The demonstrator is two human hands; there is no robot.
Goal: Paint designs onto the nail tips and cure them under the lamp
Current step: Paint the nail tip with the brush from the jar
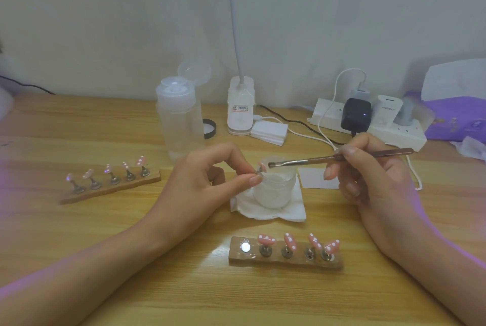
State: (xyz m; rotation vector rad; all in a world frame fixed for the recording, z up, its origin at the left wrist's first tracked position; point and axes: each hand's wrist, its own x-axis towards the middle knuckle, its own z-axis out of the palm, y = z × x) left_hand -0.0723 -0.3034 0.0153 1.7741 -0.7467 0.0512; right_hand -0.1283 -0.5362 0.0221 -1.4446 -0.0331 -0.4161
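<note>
While it is pinched between the thumb and forefinger of the left hand point(200, 181), a small pink nail tip point(261, 167) on a metal peg sits above the near rim of a frosted glass jar point(276, 189). The tip is too small and blurred to show any design. The dark bristles of a slim brown-handled brush point(342, 157) hover just beside it, the handle gripped pen-style in the curled fingers of the right hand point(373, 175).

The jar stands on a folded white tissue point(268, 211) on the wooden table point(157, 286). Nearest the camera, a wooden stand point(286, 262) carries four pink tips dotted with white, each tilted on its own peg. The stand's leftmost place shows only a bright round metal disc point(245, 247). A second wooden stand point(110, 189), well apart to the left, holds a row of five paler tips, some showing white dots.

Behind the jar stand a clear pump bottle point(178, 115) with its flip lid open and a white lamp base point(240, 110) whose neck rises out of view. Next to these lie a stack of white pads point(269, 129) and a black ring lid point(209, 128). A white power strip point(394, 133) with chargers plugged in lies further right.
</note>
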